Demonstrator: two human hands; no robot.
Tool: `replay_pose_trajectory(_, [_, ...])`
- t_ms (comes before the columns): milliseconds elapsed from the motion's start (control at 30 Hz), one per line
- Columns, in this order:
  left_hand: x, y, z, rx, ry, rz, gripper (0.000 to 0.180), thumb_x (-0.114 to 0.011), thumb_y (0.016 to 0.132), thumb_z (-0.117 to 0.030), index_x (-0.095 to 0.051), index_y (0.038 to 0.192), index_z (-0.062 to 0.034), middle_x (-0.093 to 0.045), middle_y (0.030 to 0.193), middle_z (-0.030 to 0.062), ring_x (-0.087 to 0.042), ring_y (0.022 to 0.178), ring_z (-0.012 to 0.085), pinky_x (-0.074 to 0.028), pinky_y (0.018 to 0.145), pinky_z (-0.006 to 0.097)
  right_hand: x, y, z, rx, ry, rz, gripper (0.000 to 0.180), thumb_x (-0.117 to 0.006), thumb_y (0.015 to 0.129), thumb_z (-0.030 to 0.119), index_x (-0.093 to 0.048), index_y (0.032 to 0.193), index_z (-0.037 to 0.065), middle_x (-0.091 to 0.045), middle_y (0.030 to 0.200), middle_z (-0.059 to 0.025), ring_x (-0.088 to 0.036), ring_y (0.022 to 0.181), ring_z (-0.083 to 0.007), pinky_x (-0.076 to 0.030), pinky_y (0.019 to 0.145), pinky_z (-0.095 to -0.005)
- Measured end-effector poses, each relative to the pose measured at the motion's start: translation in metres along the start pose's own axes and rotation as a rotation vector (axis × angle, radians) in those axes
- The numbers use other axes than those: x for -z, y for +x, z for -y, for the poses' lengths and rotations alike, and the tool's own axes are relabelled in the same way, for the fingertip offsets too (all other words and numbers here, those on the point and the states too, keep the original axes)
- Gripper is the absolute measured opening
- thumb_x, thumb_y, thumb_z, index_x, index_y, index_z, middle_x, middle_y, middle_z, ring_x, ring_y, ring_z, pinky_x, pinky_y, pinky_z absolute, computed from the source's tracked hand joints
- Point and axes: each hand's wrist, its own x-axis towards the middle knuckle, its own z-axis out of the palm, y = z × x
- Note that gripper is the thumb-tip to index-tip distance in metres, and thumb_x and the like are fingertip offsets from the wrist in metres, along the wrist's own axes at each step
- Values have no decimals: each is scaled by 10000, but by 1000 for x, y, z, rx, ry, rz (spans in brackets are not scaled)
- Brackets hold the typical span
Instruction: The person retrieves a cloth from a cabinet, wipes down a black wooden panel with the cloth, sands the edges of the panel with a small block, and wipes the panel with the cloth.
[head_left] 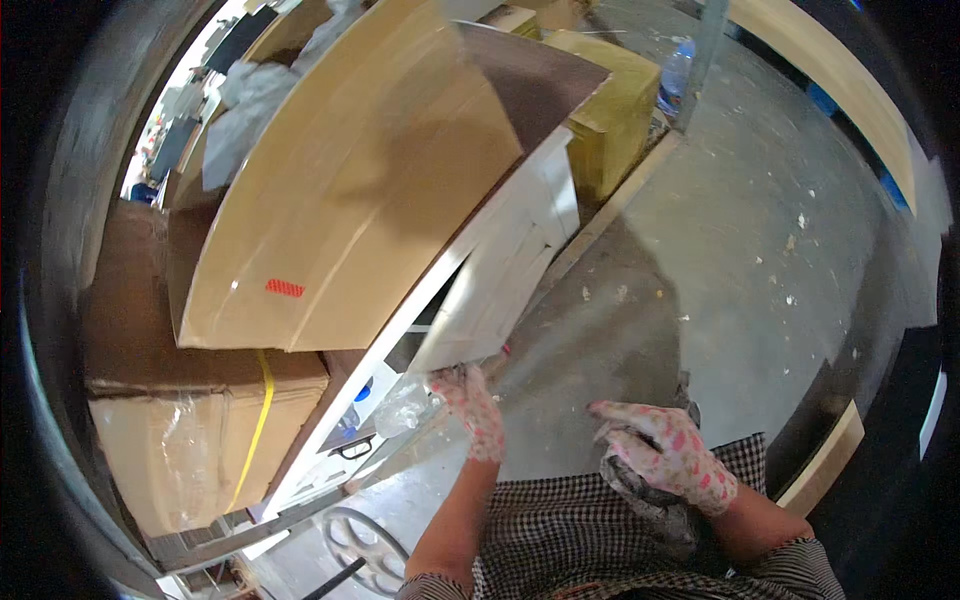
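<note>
My left hand (470, 412), in a white glove with a pink pattern, has its fingers curled around the near end of a white cabinet door (500, 285). The door stands partly away from the white cabinet (400, 330), with a dark gap between them. My right hand (672, 455), in a matching glove, is held in front of my checked apron (560, 510). A crumpled dark grey rag (640, 487) hangs from its palm. Clear plastic wrap and a small blue item, too small to name, lie inside the cabinet beside my left hand.
A large cardboard sheet (350, 200) covers the cabinet top. At left sits a cardboard box (180, 450) with a yellow strap. Beyond are a yellow-wrapped box (615, 110) and a plastic bottle (676, 75) by a metal post. A spoked wheel (365, 545) is low down. Debris dots the concrete floor (760, 260).
</note>
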Motion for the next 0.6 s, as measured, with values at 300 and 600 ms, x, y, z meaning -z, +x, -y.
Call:
replay_pose_trajectory(300, [40,-82,-26,180,156,637,568,-596,883,-55,-378,1400,36,-508,1332,201,-526,1221,288,-426,1021,391,1,16,35,158,-651,-304,700,-688,844,314,-391,1454,144,-590,1226,-240,-688,829,-364,-576,692,-408])
replay_pose_trajectory(600, [-9,-44,27,-931,951,878,617,-600,912,-235,-348,1435,-24,-477,1381,198,-509,1250,258,-402,1056,399,15,43,-25,137,-914,-367,460,-655,836,225,-593,1290,186,-570,1287,-171,-678,727,-281,-573,642,-362])
